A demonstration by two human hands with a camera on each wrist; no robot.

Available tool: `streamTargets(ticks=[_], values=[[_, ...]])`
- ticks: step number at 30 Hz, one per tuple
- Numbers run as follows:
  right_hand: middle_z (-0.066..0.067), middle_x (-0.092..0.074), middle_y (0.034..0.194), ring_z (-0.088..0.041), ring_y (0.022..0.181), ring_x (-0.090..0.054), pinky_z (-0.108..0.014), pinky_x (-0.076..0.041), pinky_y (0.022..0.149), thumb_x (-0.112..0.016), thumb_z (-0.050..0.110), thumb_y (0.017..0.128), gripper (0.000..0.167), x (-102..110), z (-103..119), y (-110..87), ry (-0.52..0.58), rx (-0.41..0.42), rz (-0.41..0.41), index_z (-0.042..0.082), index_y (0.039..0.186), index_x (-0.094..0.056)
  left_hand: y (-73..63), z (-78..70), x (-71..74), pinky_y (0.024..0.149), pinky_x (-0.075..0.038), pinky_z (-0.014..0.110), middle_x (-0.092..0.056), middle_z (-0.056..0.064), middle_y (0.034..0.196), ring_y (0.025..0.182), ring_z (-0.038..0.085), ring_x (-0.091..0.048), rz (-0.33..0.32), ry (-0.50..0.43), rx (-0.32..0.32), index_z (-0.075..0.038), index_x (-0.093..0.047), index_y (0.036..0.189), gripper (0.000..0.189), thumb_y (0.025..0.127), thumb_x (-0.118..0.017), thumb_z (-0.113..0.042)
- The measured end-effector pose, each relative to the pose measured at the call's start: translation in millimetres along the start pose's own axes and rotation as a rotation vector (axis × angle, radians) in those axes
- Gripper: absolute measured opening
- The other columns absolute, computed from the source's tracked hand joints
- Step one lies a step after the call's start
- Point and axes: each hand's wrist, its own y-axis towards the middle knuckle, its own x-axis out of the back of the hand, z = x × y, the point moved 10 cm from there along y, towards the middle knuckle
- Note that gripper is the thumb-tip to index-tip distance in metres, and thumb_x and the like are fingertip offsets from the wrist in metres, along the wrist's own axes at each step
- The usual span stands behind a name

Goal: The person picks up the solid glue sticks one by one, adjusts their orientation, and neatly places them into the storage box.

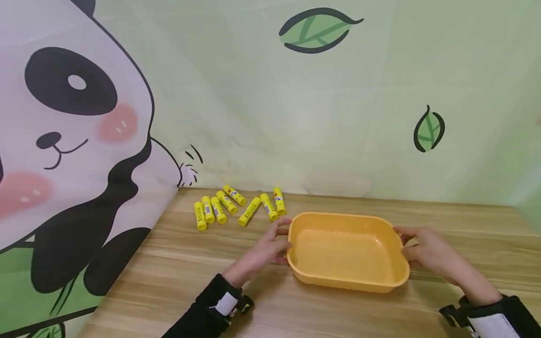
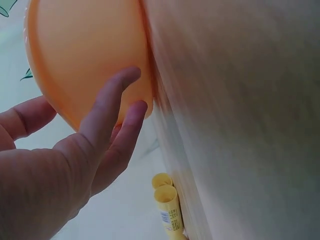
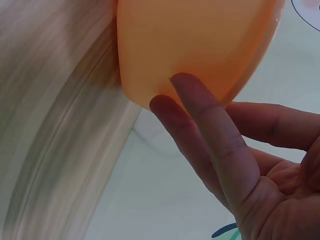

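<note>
A shallow orange-yellow plastic basin (image 1: 348,253), rectangular with rounded corners, sits upright on the wooden table with nothing in it. My left hand (image 1: 266,246) touches its left end, fingertips spread along the outer wall in the left wrist view. At the opposite end my right hand (image 1: 432,249) does the same; the right wrist view has its fairly straight fingers against the outside of the wall. Behind and left of the basin lie several yellow glue sticks (image 1: 219,210), with a separate few (image 1: 269,207) nearer the left hand.
The wooden table (image 1: 169,286) meets a pale green cloth backdrop (image 1: 236,94) along its back edge. A large panda print (image 1: 72,155) fills the left side, and the cloth also bears printed leaves (image 1: 317,30).
</note>
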Motion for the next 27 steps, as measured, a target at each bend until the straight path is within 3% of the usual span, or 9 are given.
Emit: streamTargets(ticks=[8, 17, 24, 27], values=[[-0.024, -0.061, 0.109, -0.023, 0.083, -0.066, -0.032, -0.061, 0.065, -0.06, -0.007, 0.086, 0.066, 2, -2, 0.9, -0.042, -0.007, 0.014, -0.026, 0.145, -0.036, 0.4, 1.6, 0.0, 0.085, -0.061, 0.042, -0.036, 0.028, 0.154, 0.122, 0.04, -0.059, -0.024, 0.004, 0.01, -0.011, -0.034, 0.153, 0.058, 0.1, -0.055, -0.003], [-0.033, -0.049, 0.126, -0.029, 0.096, -0.068, -0.037, -0.063, 0.077, -0.062, -0.002, 0.097, 0.069, 0, -16, -2.1, 0.178, -0.025, 0.126, -0.018, 0.154, -0.026, 0.4, 1.2, -0.5, 0.085, -0.061, 0.043, -0.036, 0.028, 0.153, 0.122, 0.039, -0.058, -0.026, 0.007, 0.02, -0.011, -0.034, 0.154, 0.058, 0.1, -0.055, -0.003], [-0.04, -0.035, 0.146, -0.033, 0.111, -0.067, -0.04, -0.061, 0.086, -0.063, 0.013, 0.104, 0.076, -2, -31, -2.5, 0.256, -0.002, 0.241, -0.004, 0.163, -0.019, 2.0, 3.8, -2.6, 0.086, -0.061, 0.045, -0.033, 0.028, 0.153, 0.123, 0.04, -0.057, -0.02, -0.019, 0.012, -0.01, -0.031, 0.155, 0.06, 0.1, -0.053, -0.001], [-0.039, -0.033, 0.145, -0.034, 0.111, -0.066, -0.042, -0.061, 0.088, -0.062, 0.014, 0.104, 0.076, -4, -38, -1.6, 0.287, -0.001, 0.283, 0.001, 0.164, -0.018, 2.2, 4.0, -2.7, 0.087, -0.061, 0.046, -0.033, 0.029, 0.153, 0.124, 0.041, -0.056, -0.017, -0.025, 0.01, -0.01, -0.03, 0.155, 0.06, 0.1, -0.052, -0.001]])
